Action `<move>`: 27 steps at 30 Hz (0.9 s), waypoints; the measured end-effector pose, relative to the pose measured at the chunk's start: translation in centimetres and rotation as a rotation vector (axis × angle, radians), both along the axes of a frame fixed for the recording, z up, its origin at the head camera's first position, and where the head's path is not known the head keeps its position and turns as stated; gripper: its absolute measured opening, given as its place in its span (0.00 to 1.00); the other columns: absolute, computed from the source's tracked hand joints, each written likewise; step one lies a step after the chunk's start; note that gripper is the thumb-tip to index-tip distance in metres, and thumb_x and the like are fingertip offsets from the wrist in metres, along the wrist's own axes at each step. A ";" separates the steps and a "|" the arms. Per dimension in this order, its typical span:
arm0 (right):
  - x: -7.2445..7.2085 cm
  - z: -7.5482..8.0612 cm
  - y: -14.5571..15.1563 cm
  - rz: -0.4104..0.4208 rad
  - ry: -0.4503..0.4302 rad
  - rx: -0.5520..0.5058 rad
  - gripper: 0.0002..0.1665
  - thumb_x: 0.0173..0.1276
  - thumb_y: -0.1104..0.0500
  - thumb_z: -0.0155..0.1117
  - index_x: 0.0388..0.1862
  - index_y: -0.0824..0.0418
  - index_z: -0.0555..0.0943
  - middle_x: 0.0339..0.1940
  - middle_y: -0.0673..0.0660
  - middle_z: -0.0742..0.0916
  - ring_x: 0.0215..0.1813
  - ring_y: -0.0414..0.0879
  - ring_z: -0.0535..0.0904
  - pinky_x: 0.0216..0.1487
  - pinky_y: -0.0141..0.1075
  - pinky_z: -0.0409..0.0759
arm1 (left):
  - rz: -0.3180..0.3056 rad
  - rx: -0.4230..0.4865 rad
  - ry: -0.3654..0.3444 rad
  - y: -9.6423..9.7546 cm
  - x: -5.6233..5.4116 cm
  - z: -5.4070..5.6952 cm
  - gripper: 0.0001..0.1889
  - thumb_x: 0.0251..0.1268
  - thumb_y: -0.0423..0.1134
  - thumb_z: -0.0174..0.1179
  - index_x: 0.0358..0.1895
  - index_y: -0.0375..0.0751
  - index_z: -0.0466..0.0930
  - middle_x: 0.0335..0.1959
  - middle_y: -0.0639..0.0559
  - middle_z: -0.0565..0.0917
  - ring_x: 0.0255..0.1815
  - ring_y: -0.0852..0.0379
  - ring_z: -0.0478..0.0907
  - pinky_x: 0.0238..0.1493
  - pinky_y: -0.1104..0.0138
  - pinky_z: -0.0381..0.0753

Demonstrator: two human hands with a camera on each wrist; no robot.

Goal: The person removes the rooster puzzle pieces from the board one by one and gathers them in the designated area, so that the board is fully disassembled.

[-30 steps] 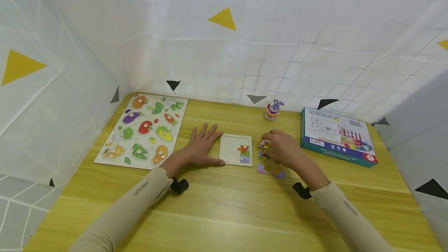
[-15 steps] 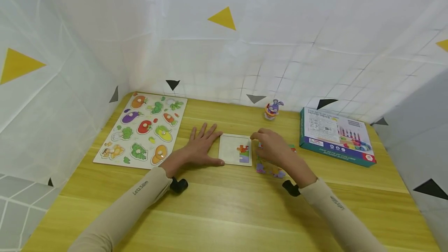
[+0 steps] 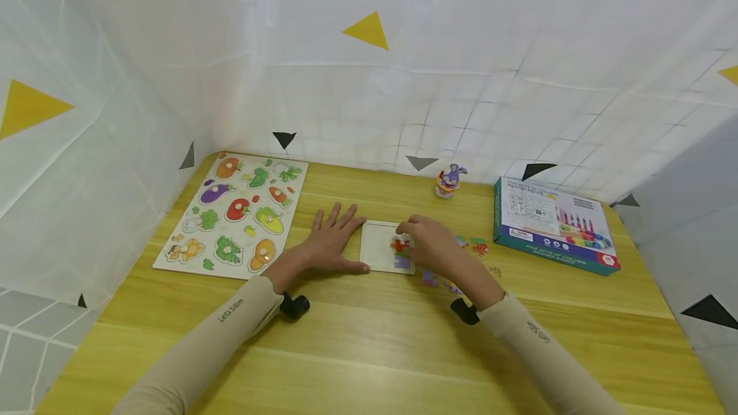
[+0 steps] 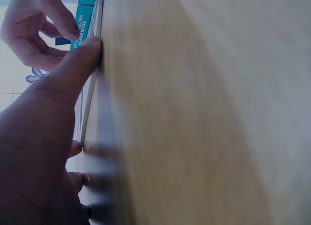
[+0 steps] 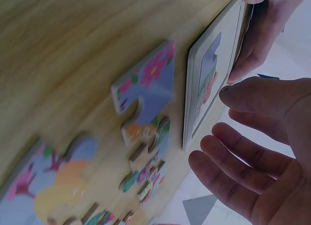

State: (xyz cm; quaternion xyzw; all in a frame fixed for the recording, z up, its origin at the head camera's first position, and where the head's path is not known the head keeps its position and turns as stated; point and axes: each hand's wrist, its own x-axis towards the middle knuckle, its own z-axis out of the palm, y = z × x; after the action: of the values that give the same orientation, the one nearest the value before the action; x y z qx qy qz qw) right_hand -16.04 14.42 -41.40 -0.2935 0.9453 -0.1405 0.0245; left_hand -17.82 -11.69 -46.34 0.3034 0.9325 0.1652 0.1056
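Observation:
In the head view my left hand (image 3: 334,245) lies flat with fingers spread, its thumb and index fingertip at the left edge of a square pale puzzle tray (image 3: 376,255). A few joined pieces with a red-orange figure (image 3: 399,246) sit in the tray's right side. My right hand (image 3: 435,245) hovers over the tray's upper right, fingers bent and thumb near the index finger. Whether a piece is between those fingertips is hidden. Loose puzzle pieces (image 5: 150,84) lie on the table below the right hand, partly covered by it in the head view.
A vegetable peg puzzle board (image 3: 236,213) lies at the left. Behind the tray stands a purple rabbit toy (image 3: 450,180). A teal-edged box (image 3: 553,223) lies at the right, and white sheeting (image 3: 369,101) rises behind the table (image 3: 369,351).
My right hand has moved left from the loose pieces to the tray's upper right, uncovering pieces near the box. My left hand stays at the tray's left edge.

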 end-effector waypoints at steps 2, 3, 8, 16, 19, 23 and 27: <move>0.0 -0.1 -0.2 0.005 -0.006 0.001 0.19 0.61 0.64 0.74 0.51 0.65 0.85 0.45 0.59 0.84 0.45 0.52 0.82 0.46 0.46 0.82 | -0.002 0.004 0.001 0.0 0.0 0.0 0.58 0.53 0.78 0.57 0.82 0.51 0.48 0.83 0.45 0.38 0.80 0.38 0.27 0.71 0.37 0.26; 0.0 -0.1 -0.4 0.006 -0.009 0.003 0.19 0.61 0.65 0.73 0.52 0.65 0.85 0.45 0.59 0.84 0.44 0.52 0.82 0.45 0.45 0.82 | -0.004 0.007 0.003 0.0 0.0 0.0 0.57 0.53 0.78 0.57 0.81 0.51 0.48 0.83 0.45 0.38 0.80 0.38 0.27 0.71 0.36 0.26; 0.0 -0.4 -0.7 0.017 -0.012 -0.002 0.18 0.60 0.66 0.74 0.50 0.64 0.85 0.43 0.58 0.84 0.42 0.51 0.82 0.42 0.44 0.82 | -0.006 0.011 0.009 -0.1 0.0 0.0 0.57 0.53 0.78 0.57 0.81 0.51 0.49 0.83 0.45 0.39 0.80 0.37 0.28 0.71 0.36 0.27; 0.0 -0.8 -0.9 0.048 -0.007 -0.024 0.17 0.57 0.69 0.74 0.47 0.63 0.86 0.40 0.56 0.84 0.37 0.47 0.80 0.38 0.41 0.81 | -0.001 -0.007 0.010 -0.1 -0.1 0.0 0.57 0.53 0.79 0.56 0.82 0.52 0.48 0.83 0.46 0.38 0.80 0.38 0.28 0.71 0.36 0.28; -0.1 -0.8 -0.9 0.055 -0.011 -0.034 0.18 0.55 0.70 0.73 0.47 0.63 0.86 0.39 0.56 0.84 0.37 0.47 0.80 0.38 0.40 0.81 | -0.003 -0.002 0.009 -0.1 -0.1 -0.1 0.57 0.53 0.79 0.56 0.82 0.52 0.48 0.83 0.46 0.38 0.80 0.38 0.28 0.71 0.36 0.28; -0.1 -0.9 -1.0 0.061 -0.011 -0.037 0.19 0.54 0.71 0.73 0.46 0.63 0.86 0.38 0.56 0.84 0.37 0.46 0.79 0.37 0.39 0.80 | -0.002 0.001 0.007 0.0 -0.1 -0.2 0.58 0.53 0.80 0.56 0.81 0.52 0.48 0.83 0.46 0.38 0.80 0.38 0.27 0.71 0.37 0.27; -0.2 -0.9 -1.0 0.068 0.001 -0.044 0.19 0.52 0.72 0.74 0.44 0.62 0.87 0.37 0.55 0.83 0.37 0.46 0.76 0.37 0.39 0.79 | 0.002 -0.016 0.007 0.0 -0.2 -0.2 0.58 0.53 0.80 0.55 0.82 0.53 0.47 0.83 0.47 0.38 0.80 0.39 0.27 0.72 0.37 0.27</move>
State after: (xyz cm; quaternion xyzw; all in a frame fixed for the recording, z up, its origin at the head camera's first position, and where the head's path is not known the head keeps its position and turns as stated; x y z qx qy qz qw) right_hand -16.25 13.43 -42.34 -0.3258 0.9315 -0.1603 0.0222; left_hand -18.03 -11.71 -46.57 0.3023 0.9344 0.1566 0.1044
